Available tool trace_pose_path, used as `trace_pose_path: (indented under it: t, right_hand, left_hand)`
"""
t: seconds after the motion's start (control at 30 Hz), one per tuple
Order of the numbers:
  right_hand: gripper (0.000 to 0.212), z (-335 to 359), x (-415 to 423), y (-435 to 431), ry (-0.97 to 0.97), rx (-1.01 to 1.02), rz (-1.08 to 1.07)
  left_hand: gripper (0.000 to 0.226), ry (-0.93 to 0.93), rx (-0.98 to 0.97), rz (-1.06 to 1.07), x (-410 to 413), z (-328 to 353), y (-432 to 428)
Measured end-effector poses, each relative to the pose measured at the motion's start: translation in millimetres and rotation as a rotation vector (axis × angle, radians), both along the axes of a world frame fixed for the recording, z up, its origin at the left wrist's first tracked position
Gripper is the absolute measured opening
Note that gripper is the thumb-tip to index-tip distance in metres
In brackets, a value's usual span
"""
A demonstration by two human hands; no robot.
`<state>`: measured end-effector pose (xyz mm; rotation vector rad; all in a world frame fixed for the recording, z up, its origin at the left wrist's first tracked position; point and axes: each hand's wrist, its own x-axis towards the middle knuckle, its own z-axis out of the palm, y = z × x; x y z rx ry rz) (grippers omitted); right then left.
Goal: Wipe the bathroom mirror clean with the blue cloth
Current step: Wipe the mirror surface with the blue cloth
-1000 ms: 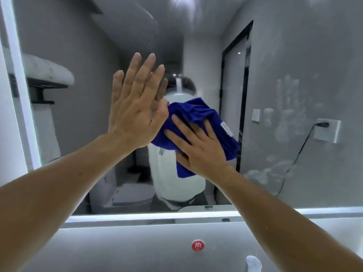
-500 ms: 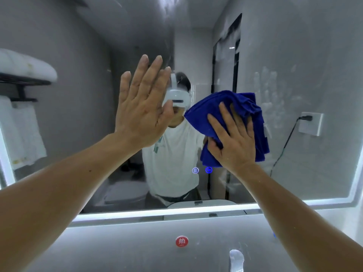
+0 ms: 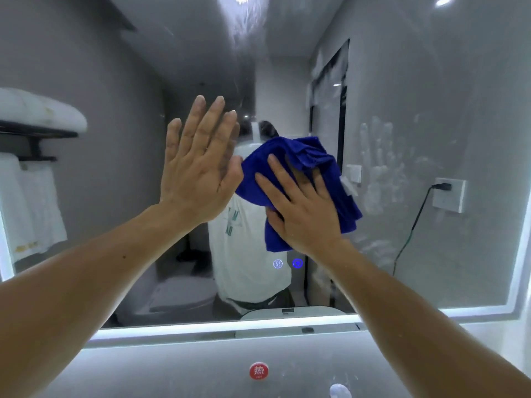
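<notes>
The bathroom mirror (image 3: 120, 81) fills the view, lit along its lower and right edges. My left hand (image 3: 198, 165) lies flat on the glass with its fingers straight and pointing up. Just to its right, my right hand (image 3: 301, 208) presses the bunched blue cloth (image 3: 304, 156) against the glass with spread fingers. The cloth sticks out above and to both sides of that hand. White smears and a handprint (image 3: 379, 173) mark the glass to the right of the cloth. The mirror reflects a person in a white shirt behind my hands.
Two small lit touch icons (image 3: 287, 263) glow on the glass below the cloth. Under the mirror a grey wall strip carries a red round sticker (image 3: 258, 370), and a tap top (image 3: 340, 390) shows at the bottom. Reflected: towels on a rack at left, a wall socket with cable at right.
My right hand slid the cloth right and up, then back left and down toward my left hand. The left hand stayed flat on the glass. The view shifted slightly.
</notes>
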<state>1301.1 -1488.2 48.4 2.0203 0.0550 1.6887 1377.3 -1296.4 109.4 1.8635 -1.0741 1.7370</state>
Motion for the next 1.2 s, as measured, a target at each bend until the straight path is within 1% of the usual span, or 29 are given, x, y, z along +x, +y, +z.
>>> trace_pose_path:
  t: [0.07, 0.17, 0.3, 0.37, 0.47, 0.53, 0.6, 0.63, 0.67, 0.77, 0.8, 0.83, 0.87, 0.97, 1.03, 1.1, 1.2]
  right_hand:
    - [0.053, 0.1, -18.3, -31.2, -0.014, 0.028, -0.048]
    - [0.055, 0.4, -36.3, -59.8, -0.092, 0.277, -0.058]
    - [0.054, 4.4, -19.7, -33.2, -0.167, 0.451, -0.04]
    - [0.053, 10.8, -3.4, -5.0, -0.168, 0.46, -0.025]
    - [0.052, 20.8, 22.0, 38.9, -0.07, 0.3, 0.042]
    - [0.056, 23.9, 33.5, 60.2, 0.01, 0.183, 0.042]
    - [0.056, 25.3, 36.7, 66.2, 0.068, 0.124, 0.035]
    - [0.055, 25.2, 33.9, 63.7, 0.106, 0.09, 0.037]
    - [0.054, 23.7, 28.8, 57.3, 0.161, 0.013, 0.025]
    - [0.053, 18.7, 0.9, 19.4, 0.381, -0.349, -0.065]
    - [0.053, 21.7, -8.9, 5.0, 0.408, -0.387, -0.081]
    - [0.054, 27.7, -16.0, -7.6, 0.382, -0.354, -0.077]
    - [0.054, 37.0, -20.2, -17.1, 0.318, -0.257, -0.064]
    - [0.056, 83.0, -16.4, -18.2, 0.081, 0.175, -0.018]
    - [0.056, 117.4, -2.4, -1.0, -0.033, 0.369, 0.017]
    - [0.058, 138.4, 13.2, 20.8, -0.069, 0.451, 0.03]
    - [0.059, 132.3, 29.8, 47.4, -0.076, 0.43, 0.04]
  left_hand:
    - [0.061, 0.004, -0.003, 0.018, 2.5, -0.7, -1.4]
    - [0.062, -0.001, 0.01, -0.002, 4.5, -1.2, 0.9]
    - [0.062, 0.022, 0.001, -0.016, 6.0, 1.1, 9.2]
    - [0.062, 0.013, -0.005, -0.011, 6.6, 2.5, 13.9]
    - [0.06, -0.008, -0.033, -0.013, 10.1, 8.7, 20.6]
    - [0.059, -0.031, -0.051, -0.012, 12.8, 14.8, 24.8]
    - [0.058, -0.057, -0.061, -0.01, 14.6, 20.8, 28.3]
    - [0.058, -0.065, -0.062, -0.01, 15.0, 23.4, 29.1]
    - [0.058, -0.067, -0.064, -0.01, 15.0, 25.4, 29.2]
    - [0.06, -0.064, -0.075, -0.014, 13.2, 30.2, 27.3]
    - [0.06, -0.071, -0.076, -0.016, 12.5, 31.7, 27.1]
    - [0.059, -0.081, -0.075, -0.017, 12.1, 33.0, 27.9]
    - [0.059, -0.093, -0.072, -0.017, 12.1, 34.3, 29.5]
    - [0.058, -0.11, -0.078, -0.014, 13.0, 41.6, 37.1]
    - [0.058, -0.108, -0.096, -0.014, 13.6, 47.7, 43.3]
    - [0.059, -0.107, -0.106, -0.011, 14.5, 53.0, 48.8]
    - [0.059, -0.115, -0.101, 0.002, 16.4, 57.5, 53.4]
